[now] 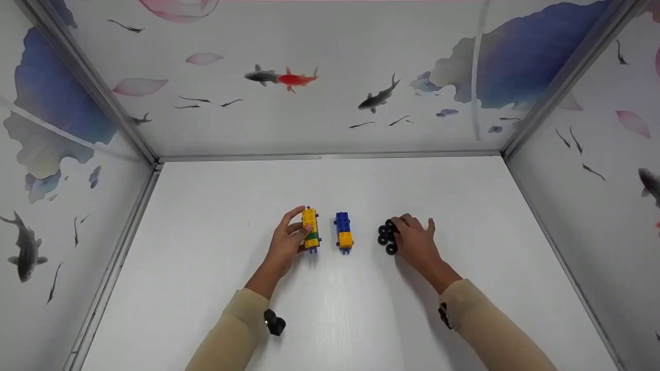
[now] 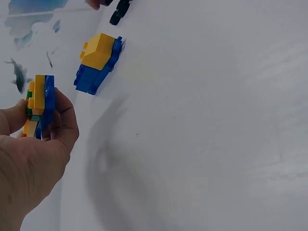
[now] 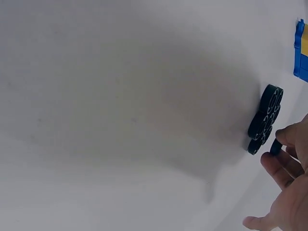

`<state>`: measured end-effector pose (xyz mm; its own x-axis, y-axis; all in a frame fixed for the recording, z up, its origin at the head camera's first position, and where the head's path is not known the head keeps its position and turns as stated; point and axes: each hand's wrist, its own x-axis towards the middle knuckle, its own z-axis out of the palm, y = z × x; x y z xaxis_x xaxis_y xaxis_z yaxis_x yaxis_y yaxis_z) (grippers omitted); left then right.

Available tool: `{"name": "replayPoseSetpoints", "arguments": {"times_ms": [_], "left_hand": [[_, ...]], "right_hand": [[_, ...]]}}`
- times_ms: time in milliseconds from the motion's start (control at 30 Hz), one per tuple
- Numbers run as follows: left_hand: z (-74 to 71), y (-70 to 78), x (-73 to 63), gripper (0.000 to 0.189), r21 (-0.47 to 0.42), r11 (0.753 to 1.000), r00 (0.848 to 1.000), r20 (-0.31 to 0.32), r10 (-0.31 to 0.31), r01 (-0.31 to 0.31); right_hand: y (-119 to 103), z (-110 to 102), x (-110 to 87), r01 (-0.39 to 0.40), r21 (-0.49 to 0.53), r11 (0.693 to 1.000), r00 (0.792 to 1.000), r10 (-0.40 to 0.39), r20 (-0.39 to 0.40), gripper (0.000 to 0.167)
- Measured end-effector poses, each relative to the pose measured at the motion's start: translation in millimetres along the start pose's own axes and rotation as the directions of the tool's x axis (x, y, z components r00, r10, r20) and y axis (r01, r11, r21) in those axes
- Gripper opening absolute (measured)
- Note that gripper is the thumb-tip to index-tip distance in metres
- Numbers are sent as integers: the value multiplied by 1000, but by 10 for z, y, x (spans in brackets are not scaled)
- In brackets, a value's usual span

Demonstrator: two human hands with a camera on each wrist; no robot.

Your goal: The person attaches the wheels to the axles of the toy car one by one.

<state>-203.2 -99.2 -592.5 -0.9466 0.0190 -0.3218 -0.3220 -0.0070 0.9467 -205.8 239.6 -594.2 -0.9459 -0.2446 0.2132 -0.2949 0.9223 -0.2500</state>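
Left hand grips block vehicle, thumb opposite fingers; right hand pinches black wheel.

1. Left arm reaching forward, slanting inward from the lower edge!
2. Left hand gripping: thumb on one side, curled fingers on the other!
3. Over to the right arm, angled inward too!
4. Right hand in a fingertip pinch, one finger sticking out sideways!
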Motion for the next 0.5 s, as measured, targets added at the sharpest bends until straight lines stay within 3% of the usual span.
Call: {"name": "replayPoseSetpoints", "arguments": {"times_ms": [367,500], "left_hand": [[9,10,-8,54,-24,999,1000,12,-28,28],[16,10,7,51,-24,999,999,18,-33,33]], "right_hand": [[-183,-5,87,33,142,989,999,-30,-20,26],[-296,-29,157,18,174,984,1000,-20,8,27]]}}
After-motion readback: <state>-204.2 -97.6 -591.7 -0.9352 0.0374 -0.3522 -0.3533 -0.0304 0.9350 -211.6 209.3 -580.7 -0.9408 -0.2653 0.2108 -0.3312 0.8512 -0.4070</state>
